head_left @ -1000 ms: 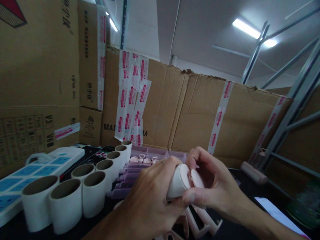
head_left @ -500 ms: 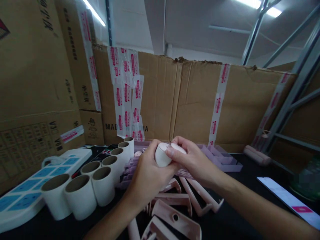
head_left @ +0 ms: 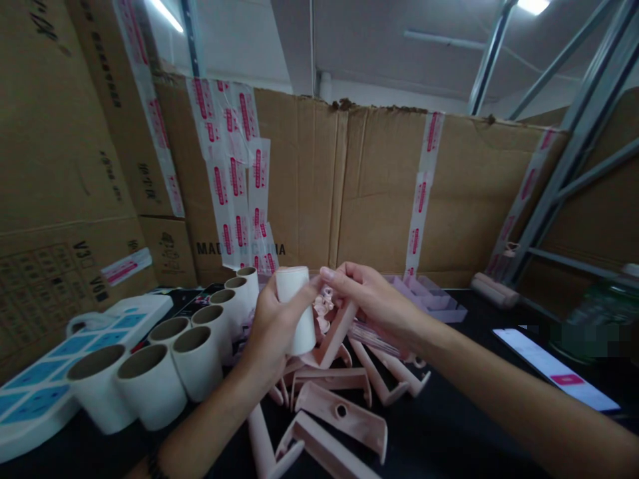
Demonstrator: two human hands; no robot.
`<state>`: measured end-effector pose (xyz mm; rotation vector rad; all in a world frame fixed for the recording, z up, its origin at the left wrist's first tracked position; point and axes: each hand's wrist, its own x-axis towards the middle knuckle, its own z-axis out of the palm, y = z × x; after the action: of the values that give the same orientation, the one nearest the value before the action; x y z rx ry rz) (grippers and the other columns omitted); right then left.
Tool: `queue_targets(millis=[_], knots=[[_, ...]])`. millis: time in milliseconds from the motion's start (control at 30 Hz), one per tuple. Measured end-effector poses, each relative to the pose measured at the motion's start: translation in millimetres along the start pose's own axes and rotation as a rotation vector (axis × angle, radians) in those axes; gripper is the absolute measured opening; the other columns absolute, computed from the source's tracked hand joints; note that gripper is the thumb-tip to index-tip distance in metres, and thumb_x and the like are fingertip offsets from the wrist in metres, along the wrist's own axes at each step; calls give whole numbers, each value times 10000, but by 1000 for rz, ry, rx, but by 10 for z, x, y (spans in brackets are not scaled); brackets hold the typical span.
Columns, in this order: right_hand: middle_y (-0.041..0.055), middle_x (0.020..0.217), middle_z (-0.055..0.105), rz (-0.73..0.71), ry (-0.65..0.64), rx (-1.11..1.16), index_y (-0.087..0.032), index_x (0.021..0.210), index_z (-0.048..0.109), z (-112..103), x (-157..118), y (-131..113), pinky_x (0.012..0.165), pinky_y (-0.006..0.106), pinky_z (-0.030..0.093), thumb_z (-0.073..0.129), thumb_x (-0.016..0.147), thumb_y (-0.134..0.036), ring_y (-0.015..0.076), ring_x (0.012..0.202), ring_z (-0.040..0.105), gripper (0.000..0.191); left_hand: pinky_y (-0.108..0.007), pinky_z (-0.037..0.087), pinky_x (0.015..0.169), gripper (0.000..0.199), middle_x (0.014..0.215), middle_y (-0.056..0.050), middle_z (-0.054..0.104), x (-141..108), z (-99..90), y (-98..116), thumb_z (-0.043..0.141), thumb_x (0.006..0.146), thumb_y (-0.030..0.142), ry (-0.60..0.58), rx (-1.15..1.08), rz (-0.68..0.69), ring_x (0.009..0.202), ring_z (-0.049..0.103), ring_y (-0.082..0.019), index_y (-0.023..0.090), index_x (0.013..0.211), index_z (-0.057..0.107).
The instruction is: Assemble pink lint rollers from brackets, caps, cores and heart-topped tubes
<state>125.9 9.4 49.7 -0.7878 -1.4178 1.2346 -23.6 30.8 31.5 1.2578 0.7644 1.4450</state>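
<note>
My left hand is closed around a white roll, held upright above a heap of pink plastic parts. My right hand is beside it, its thumb and index finger pinched together near my left thumb tip; I cannot make out what is between them. Just below the right fingers stands a tilted pink plastic bracket; whether the hand touches it is unclear. Small pink pieces show between the hands. Under them lie several pink channel-shaped parts, one with a round hole.
Several white rolls with cardboard cores stand at left by a white power strip. A lilac divided tray sits behind my right hand. At right are a phone, a green bottle and pink cylinders. Taped cardboard walls the back.
The white roll has turned from end-on to upright in my left hand. My right fingers have come off its end and now pinch to its right. The view has shifted slightly.
</note>
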Motion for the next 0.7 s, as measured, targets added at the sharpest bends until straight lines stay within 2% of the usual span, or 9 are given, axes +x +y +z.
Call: queue_targets(millis=[100, 167, 300, 400, 467, 533, 567, 667, 700], knots=[[-17, 722, 508, 8, 22, -28, -169, 863, 463, -112, -48, -21, 564, 229, 496, 811, 836, -619, 116, 585, 520, 569, -231, 516, 447, 335, 703, 23, 580, 26, -3, 25, 783, 790, 415, 67, -255, -253, 505, 555, -123, 199, 928, 567], [-31, 714, 468, -33, 64, -70, -184, 860, 438, -229, -125, -58, 617, 274, 532, 746, 860, -669, 126, 596, 510, 575, -241, 528, 433, 251, 702, 10, 572, 61, -12, 46, 729, 843, 372, 144, -321, -333, 504, 556, -126, 186, 881, 564], [-22, 742, 477, -227, 252, -305, -205, 880, 415, -556, -482, -157, 646, 267, 480, 581, 993, -643, 154, 676, 522, 482, -246, 522, 402, 149, 705, -4, 563, 126, -11, 68, 655, 884, 293, 215, -332, -342, 498, 552, -135, 180, 869, 561], [-17, 810, 511, -369, 411, -607, -216, 941, 446, -821, -895, -113, 621, 263, 389, 685, 991, -521, 160, 697, 487, 391, -252, 524, 399, 124, 707, -9, 566, 121, 6, 87, 651, 869, 271, 226, -333, -337, 500, 549, -142, 179, 868, 568], [-15, 832, 498, -444, 441, -820, -219, 927, 456, -992, -1163, 11, 657, 290, 355, 798, 918, -487, 179, 740, 468, 436, -268, 542, 420, 105, 716, -20, 576, 89, 19, 109, 617, 872, 271, 220, -349, -332, 530, 569, -158, 174, 876, 576], [-11, 865, 482, -477, 389, -989, -221, 930, 454, -1152, -1376, 181, 672, 309, 329, 826, 893, -495, 189, 748, 438, 463, -285, 557, 442, 118, 730, -40, 595, 47, 28, 136, 550, 891, 282, 199, -374, -321, 567, 595, -181, 169, 899, 586], [-4, 889, 477, -474, 332, -1058, -221, 946, 458, -1226, -1456, 266, 684, 319, 328, 779, 932, -497, 196, 762, 434, 424, -298, 562, 447, 148, 742, -53, 606, 27, 32, 147, 515, 901, 291, 189, -382, -323, 580, 606, -194, 166, 915, 592], [27, 938, 483, -433, 126, -1204, -214, 1002, 468, -1401, -1600, 469, 732, 352, 347, 481, 1098, -364, 224, 826, 447, 178, -355, 599, 485, 213, 801, -80, 642, -9, 37, 156, 464, 923, 306, 171, -388, -341, 615, 638, -220, 162, 990, 605], [36, 942, 489, -413, 67, -1238, -210, 1011, 467, -1441, -1623, 513, 742, 363, 353, 395, 1114, -296, 231, 838, 450, 153, -369, 608, 499, 215, 817, -81, 649, -12, 39, 150, 470, 926, 301, 161, -389, -347, 627, 646, -223, 163, 1014, 610]])
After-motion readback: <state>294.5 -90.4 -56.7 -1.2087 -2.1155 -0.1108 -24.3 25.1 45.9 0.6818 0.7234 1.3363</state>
